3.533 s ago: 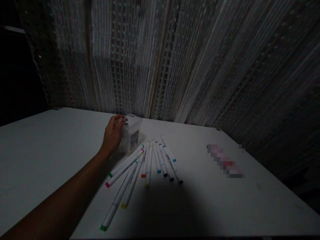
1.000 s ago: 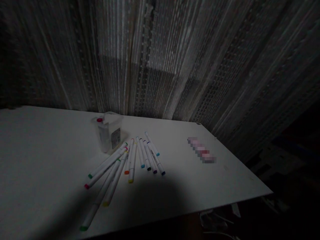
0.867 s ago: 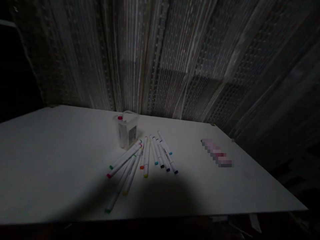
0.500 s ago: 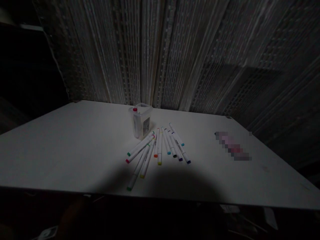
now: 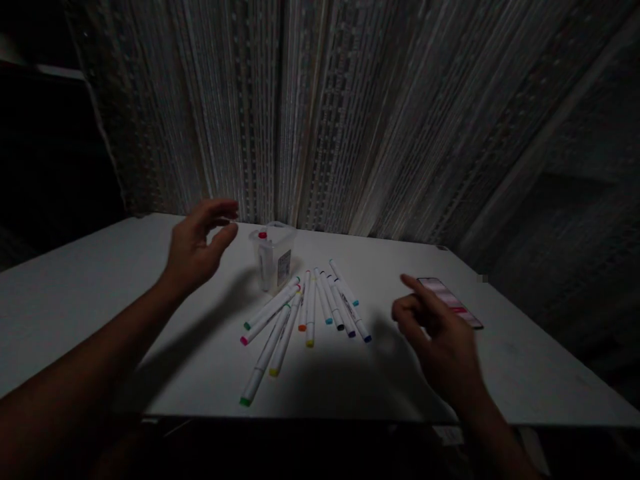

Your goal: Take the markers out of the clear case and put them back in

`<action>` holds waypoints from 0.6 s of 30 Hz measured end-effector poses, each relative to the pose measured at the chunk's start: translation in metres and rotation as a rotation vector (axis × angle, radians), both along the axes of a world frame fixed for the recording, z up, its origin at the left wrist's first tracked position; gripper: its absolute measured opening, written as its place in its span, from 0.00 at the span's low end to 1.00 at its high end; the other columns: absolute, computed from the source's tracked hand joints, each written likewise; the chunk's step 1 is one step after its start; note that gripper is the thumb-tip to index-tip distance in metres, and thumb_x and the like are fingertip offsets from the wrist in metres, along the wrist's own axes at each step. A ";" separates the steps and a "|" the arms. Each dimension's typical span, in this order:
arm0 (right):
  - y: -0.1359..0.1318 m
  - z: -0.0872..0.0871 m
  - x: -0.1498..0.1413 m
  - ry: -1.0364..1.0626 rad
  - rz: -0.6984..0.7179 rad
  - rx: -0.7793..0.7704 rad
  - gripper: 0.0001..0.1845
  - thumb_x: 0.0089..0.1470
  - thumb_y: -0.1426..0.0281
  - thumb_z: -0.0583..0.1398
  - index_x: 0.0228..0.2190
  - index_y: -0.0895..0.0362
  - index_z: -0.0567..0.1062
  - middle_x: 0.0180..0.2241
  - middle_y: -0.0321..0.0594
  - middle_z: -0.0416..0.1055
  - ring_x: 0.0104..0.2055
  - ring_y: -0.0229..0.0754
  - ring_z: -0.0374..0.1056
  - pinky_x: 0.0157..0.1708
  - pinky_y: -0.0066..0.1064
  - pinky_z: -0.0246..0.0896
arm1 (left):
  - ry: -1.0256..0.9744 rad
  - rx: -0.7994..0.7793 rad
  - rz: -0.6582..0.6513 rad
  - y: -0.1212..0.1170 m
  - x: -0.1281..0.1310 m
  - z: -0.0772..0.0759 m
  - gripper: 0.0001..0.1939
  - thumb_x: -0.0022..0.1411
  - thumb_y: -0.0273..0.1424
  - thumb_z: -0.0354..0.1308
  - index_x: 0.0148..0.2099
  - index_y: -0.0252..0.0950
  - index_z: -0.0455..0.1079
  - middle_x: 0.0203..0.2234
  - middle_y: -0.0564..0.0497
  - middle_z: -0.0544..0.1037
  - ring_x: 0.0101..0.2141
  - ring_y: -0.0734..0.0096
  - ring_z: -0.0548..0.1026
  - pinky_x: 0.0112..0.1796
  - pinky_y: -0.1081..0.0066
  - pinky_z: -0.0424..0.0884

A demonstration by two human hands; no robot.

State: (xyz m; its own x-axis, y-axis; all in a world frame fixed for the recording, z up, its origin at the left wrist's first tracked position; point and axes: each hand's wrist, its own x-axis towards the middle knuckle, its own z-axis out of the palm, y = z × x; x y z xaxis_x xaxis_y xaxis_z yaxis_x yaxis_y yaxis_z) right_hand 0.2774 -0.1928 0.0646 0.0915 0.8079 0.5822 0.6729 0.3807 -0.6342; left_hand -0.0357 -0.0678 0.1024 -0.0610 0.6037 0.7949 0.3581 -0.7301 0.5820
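My left hand (image 5: 200, 243) hovers just left of a clear plastic container (image 5: 273, 257), its thumb and fingers apart and nothing between them. One marker with a red cap end (image 5: 263, 235) stands inside that container. In front of it, several white markers (image 5: 311, 310) with coloured ends lie fanned out on the white table (image 5: 200, 373). To the right of the markers, my right hand (image 5: 440, 333) is held above the table, empty, with the index finger stretched out and the other fingers curled loosely. It partly covers a phone (image 5: 453, 303) lying behind it.
A curtain of hanging strings (image 5: 310, 120) closes off the table's far edge. Dark furniture (image 5: 45, 147) stands at the left. Beneath the near edge of the table it is too dark to make out much.
Both my hands have come into view over the table, the left toward the container and the right beside the phone. The view has shifted slightly; the markers and container lie as before.
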 end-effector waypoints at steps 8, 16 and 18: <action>0.090 -0.056 0.002 -0.123 -0.165 -0.231 0.23 0.48 0.71 0.49 0.44 0.64 0.73 0.18 0.36 0.65 0.20 0.35 0.60 0.22 0.25 0.53 | -0.025 -0.047 0.057 0.060 0.043 -0.057 0.23 0.59 0.46 0.46 0.43 0.33 0.68 0.41 0.45 0.72 0.43 0.63 0.70 0.47 0.63 0.65; 0.108 -0.093 0.014 0.015 -0.162 -0.268 0.21 0.45 0.70 0.50 0.39 0.64 0.73 0.19 0.36 0.64 0.20 0.35 0.59 0.20 0.25 0.52 | -0.149 -0.079 -0.016 0.055 0.036 -0.077 0.26 0.60 0.49 0.44 0.49 0.35 0.63 0.45 0.45 0.71 0.46 0.62 0.69 0.49 0.63 0.64; 0.103 -0.084 0.010 0.105 -0.155 -0.230 0.21 0.47 0.68 0.50 0.40 0.65 0.73 0.19 0.36 0.64 0.20 0.35 0.57 0.20 0.26 0.52 | -0.166 -0.080 -0.035 0.057 0.035 -0.080 0.26 0.59 0.50 0.43 0.50 0.36 0.62 0.45 0.45 0.71 0.46 0.62 0.69 0.49 0.63 0.64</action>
